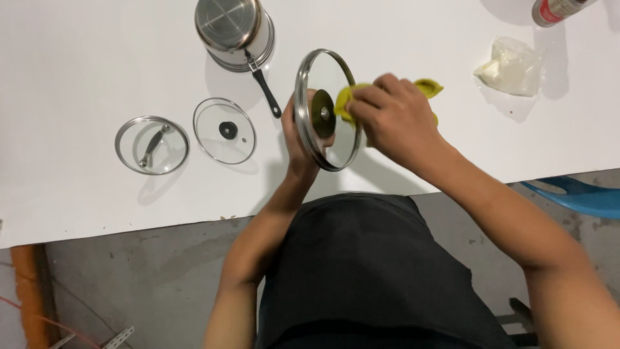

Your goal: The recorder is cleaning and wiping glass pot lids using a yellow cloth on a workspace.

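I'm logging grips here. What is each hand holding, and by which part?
The left hand holds a glass lid on edge, gripped from its far side around the centre knob. The right hand presses a yellow cloth, bunched under its fingers, against the lid.

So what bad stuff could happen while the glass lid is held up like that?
The glass lid stands on edge above the white table, gripped only by the left hand. A hard rub from the yellow cloth in the right hand might make it slip and crack. A swinging elbow could also knock the steel saucepan or the two lids lying nearby.
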